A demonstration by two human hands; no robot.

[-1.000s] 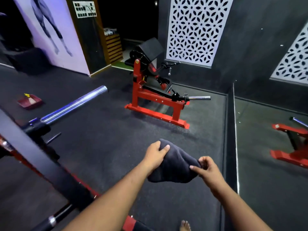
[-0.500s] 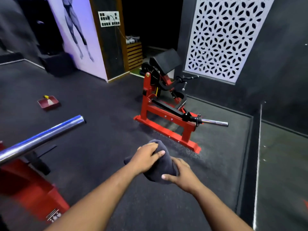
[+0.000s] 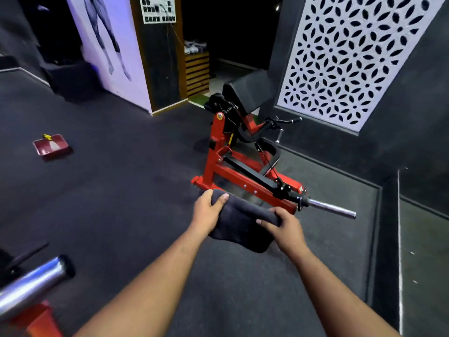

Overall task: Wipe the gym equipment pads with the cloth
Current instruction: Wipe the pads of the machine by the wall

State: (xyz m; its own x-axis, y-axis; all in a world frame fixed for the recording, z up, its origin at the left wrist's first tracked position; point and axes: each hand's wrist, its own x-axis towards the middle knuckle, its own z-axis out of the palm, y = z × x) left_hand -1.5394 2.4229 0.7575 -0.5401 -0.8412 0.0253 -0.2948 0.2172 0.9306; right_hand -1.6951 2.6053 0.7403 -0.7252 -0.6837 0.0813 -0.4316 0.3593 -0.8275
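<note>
**Closing in on the red machine, cloth in both hands**

The left hand (image 3: 206,212) and right hand (image 3: 285,227) are gripping the dark cloth (image 3: 239,229) between them. The red machine (image 3: 243,166) is looming nearer than before, its black pad (image 3: 247,93) well apart, unwiped.

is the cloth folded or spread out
Folded: the dark cloth sits bunched in a thick wad, gripped by the left hand and right hand.

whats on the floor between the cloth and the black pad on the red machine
In the head view, the red frame of the machine, with its black lever arm, lies between the cloth, held by both hands, and the black pad. Beyond that, only dark floor.
</note>
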